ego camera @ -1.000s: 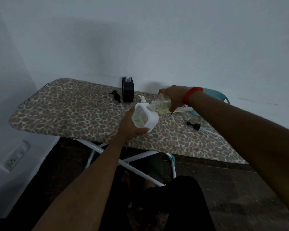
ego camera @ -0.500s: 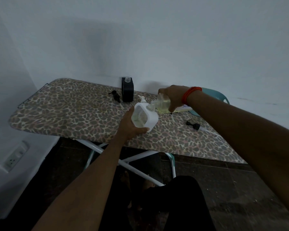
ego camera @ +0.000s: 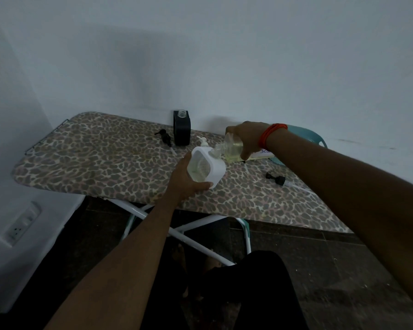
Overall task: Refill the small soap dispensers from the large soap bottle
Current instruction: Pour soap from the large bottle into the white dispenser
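Observation:
My left hand (ego camera: 187, 182) grips a small white square soap dispenser (ego camera: 206, 167), tilted over the leopard-print ironing board (ego camera: 100, 158). My right hand (ego camera: 247, 136) holds the large clear soap bottle (ego camera: 231, 148) of yellowish liquid, tipped so its neck meets the white dispenser's opening. A white pump head (ego camera: 202, 141) lies just behind the dispenser. At the back stands a black dispenser (ego camera: 182, 131) with its top off, and its black pump (ego camera: 164, 136) lies to its left. Another black pump (ego camera: 275, 179) lies on the board to the right.
The board stands against a white wall, on white crossed legs (ego camera: 188, 234). A teal plastic basin (ego camera: 312, 139) shows behind my right wrist. A wall socket (ego camera: 22, 225) is low on the left wall. Dark floor lies below.

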Available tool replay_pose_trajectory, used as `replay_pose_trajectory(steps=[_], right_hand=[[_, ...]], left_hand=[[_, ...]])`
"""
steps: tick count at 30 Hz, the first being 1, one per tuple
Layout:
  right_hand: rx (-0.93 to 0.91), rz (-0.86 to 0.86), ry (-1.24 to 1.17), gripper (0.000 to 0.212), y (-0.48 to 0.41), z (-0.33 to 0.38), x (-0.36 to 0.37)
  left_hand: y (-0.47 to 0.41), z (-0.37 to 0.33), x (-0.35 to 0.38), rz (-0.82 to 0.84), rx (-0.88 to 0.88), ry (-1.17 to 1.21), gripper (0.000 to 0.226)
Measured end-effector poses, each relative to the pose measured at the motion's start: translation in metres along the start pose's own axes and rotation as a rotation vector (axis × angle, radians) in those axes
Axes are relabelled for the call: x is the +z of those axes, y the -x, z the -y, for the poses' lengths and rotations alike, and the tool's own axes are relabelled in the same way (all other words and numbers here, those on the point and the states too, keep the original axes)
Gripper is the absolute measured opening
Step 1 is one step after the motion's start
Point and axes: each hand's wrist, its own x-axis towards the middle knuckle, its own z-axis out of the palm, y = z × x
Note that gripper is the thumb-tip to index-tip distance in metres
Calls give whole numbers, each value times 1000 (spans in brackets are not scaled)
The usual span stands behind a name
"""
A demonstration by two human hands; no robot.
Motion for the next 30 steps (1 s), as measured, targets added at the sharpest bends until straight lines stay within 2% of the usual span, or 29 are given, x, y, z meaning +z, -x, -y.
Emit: replay_pose_trajectory(steps=[7, 13, 18, 26, 30], right_hand=[[4, 3, 16, 82, 0, 0, 1], [6, -5, 27, 82, 0, 1, 1], [10, 0, 18, 80, 0, 1, 1], [10, 15, 31, 80, 0, 2, -1], [12, 9, 34, 80, -1, 1, -1]], left_hand=[[0, 3, 1, -11, -13, -10, 108], [2, -2, 0, -12, -1, 4, 93], [1, -1, 1, -10, -5, 9, 104], [2, -2, 1, -10, -21, 6, 102], [1, 0, 0, -16, -37, -21, 111]])
